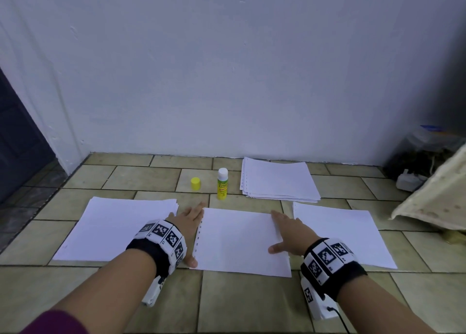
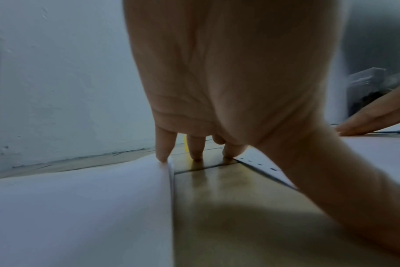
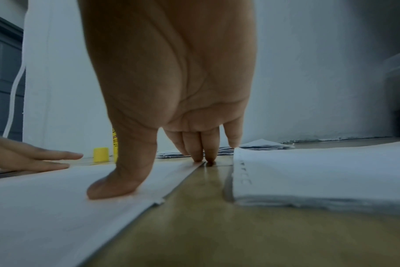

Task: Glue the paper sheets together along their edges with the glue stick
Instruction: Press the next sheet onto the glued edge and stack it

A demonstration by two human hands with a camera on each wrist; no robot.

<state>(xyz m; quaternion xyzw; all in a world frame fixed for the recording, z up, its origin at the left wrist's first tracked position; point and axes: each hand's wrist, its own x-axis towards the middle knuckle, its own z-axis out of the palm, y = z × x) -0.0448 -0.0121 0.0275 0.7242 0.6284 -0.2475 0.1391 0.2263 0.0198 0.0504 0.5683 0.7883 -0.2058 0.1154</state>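
I press my spread left hand (image 1: 189, 219) at nine o'clock and right hand (image 1: 287, 232) at three o'clock of the middle sheet (image 1: 239, 240), flattening its edges, probably to set the glue.

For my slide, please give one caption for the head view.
Both hands flatten the middle sheet; glue stick stands uncapped.

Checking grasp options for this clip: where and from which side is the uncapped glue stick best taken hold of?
Grip the glue stick around its yellow labelled barrel, coming from the near side with either hand. It stands upright and uncapped, its white tip exposed on top; the yellow cap sits apart to its left, so the barrel is free all round.
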